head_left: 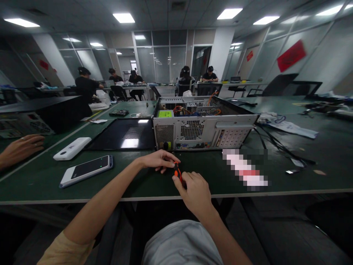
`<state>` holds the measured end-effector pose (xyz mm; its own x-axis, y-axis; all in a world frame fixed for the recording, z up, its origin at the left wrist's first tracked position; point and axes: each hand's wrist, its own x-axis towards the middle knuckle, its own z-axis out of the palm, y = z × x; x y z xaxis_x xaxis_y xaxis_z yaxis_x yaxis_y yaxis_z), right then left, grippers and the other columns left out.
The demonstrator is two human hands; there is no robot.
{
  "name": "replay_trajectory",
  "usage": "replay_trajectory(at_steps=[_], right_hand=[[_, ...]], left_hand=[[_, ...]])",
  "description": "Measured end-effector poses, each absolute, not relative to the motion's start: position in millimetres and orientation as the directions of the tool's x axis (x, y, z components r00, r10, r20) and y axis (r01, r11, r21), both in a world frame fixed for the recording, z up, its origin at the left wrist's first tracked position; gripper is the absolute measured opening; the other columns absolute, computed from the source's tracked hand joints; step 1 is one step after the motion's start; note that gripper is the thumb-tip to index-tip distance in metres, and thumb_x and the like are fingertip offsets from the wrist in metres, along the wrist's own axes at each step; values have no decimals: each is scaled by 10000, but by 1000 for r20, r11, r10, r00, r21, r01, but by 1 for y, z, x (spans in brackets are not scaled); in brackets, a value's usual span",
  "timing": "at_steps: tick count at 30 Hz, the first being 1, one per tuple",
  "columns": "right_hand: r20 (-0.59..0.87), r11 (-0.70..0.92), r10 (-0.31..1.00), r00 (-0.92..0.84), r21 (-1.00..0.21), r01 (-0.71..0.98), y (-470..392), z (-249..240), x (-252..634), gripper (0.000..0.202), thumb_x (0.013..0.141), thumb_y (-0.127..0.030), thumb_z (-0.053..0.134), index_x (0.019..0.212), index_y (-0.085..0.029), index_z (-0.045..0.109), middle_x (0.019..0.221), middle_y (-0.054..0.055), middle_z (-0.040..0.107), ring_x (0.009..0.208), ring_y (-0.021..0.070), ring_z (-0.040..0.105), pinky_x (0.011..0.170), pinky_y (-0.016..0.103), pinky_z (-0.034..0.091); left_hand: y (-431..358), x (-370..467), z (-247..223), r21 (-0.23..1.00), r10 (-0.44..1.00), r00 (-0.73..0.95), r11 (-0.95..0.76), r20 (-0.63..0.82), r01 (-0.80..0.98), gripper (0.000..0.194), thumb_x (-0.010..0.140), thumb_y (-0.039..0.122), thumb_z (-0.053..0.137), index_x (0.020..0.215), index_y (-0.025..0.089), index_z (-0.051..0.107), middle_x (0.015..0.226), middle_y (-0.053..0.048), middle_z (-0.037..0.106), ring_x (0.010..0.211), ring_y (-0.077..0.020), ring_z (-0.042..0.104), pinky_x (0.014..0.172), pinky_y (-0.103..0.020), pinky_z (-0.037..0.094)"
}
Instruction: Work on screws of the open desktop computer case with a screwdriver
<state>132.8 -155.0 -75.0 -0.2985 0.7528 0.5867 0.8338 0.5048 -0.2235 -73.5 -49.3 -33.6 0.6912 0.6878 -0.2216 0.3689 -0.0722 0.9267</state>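
Just in front of an opened computer case [205, 129], my right hand [195, 191] is closed around the handle of an orange and black tool [177, 171], which looks like a screwdriver or small pliers. My left hand [160, 160] reaches to the tool's far end, its thumb and index finger close to the tip; whether it grips anything is unclear. The case lies on its side, with its rear panel facing me and wires inside. Its black side panel [121, 134] lies flat to the left.
A phone-like device [86, 170] and a white power bank [72, 148] lie at left. Another person's hand [26, 145] rests near a second case [41, 114]. Black cables [278, 145] and a white bag [295, 127] lie at right. People sit at far desks.
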Motion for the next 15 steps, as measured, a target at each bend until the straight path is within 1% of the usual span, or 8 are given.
replay_trajectory(at_steps=[2,4,7,9,11,12,13,15], right_hand=[[560,492,771,-302,-224,841,-156,-73,132,401,1053,-411,491,709,-224,579,649,34,654,680,209,609,680,350,379],[547,477,787,-284,-248,843,-157,-72,133,367,1026,-449,531,741,-223,586,679,41,657,699,220,615,691,353,401],[556,505,785,-273,-319,802,-158,-70,135,259,927,-458,665,965,-205,623,865,61,678,801,243,632,751,363,463],[578,563,759,-299,-351,749,-158,-71,136,251,895,-351,693,1085,-207,613,978,70,666,891,248,633,817,367,490],[604,602,733,-313,-361,712,-157,-73,137,156,896,-266,673,1033,-215,619,967,64,655,910,243,623,838,363,493],[617,607,725,-306,-363,707,-156,-75,137,103,902,-262,672,977,-215,620,931,59,652,892,240,618,830,361,491],[629,607,719,-294,-364,707,-156,-77,137,95,908,-281,682,932,-215,618,890,53,649,862,237,615,813,360,487],[655,604,706,-269,-359,712,-155,-80,136,178,921,-367,704,904,-209,623,825,41,645,805,227,612,781,356,473]], left_hand=[[-49,-72,-34,927,694,687,-74,-217,367,549,820,478,786,1251,153,689,818,-4,683,480,-53,551,375,-163,316],[-50,-72,-33,926,692,689,-80,-215,370,522,823,488,783,1214,153,693,813,1,678,468,-47,538,371,-164,311],[-49,-71,-32,921,683,696,-86,-223,379,504,829,500,776,1184,154,686,813,2,677,467,-45,534,371,-160,312],[-49,-71,-32,918,679,699,-93,-224,385,496,826,500,779,1169,156,683,832,-5,685,465,-42,535,367,-157,307],[-48,-71,-32,915,677,701,-103,-223,391,488,822,497,782,1162,161,684,867,-11,693,461,-38,539,361,-156,304],[-48,-71,-33,914,678,701,-106,-222,392,489,821,498,782,1162,163,685,873,-11,693,460,-38,542,360,-156,304],[-48,-71,-33,913,681,699,-108,-220,393,493,821,503,780,1165,163,685,864,-8,689,461,-40,543,359,-157,305],[-48,-71,-33,910,690,691,-114,-217,399,508,824,518,772,1175,160,686,815,4,672,462,-47,542,360,-160,311]])
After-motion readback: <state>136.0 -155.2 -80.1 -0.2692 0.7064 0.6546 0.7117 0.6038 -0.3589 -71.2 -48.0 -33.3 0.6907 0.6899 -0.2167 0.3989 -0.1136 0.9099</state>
